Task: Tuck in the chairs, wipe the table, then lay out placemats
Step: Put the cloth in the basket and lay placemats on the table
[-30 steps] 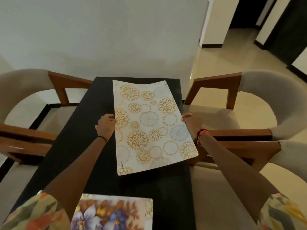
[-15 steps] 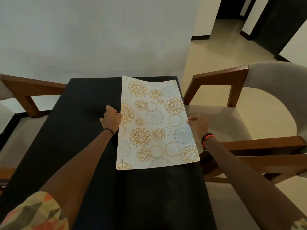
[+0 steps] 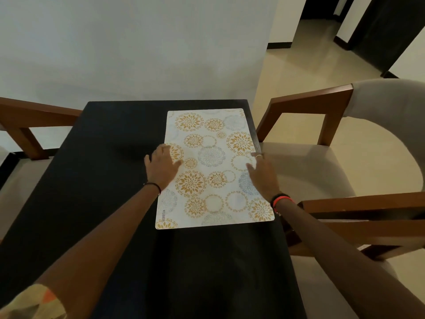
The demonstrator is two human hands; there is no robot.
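Observation:
A white placemat [image 3: 210, 166] with gold and grey flower circles lies flat on the right half of the black table [image 3: 96, 185], its long side along the table's right edge. My left hand [image 3: 161, 168] rests flat on the mat's left edge with the fingers spread. My right hand [image 3: 262, 176] lies flat on the mat's right edge, a ring on one finger. Neither hand grips anything.
A chair [image 3: 345, 162] with wooden arms and a grey seat and back stands close at the table's right side. Another chair's wooden arm [image 3: 30, 116] shows at the left. A white wall stands behind the table. Tiled floor [image 3: 305, 54] runs to dark doorways at the back right.
The placemat came down from a curled, lifted state to lie flat nearer the right edge. Both hands went from pinching its sides to resting flat on it. The view swung right.

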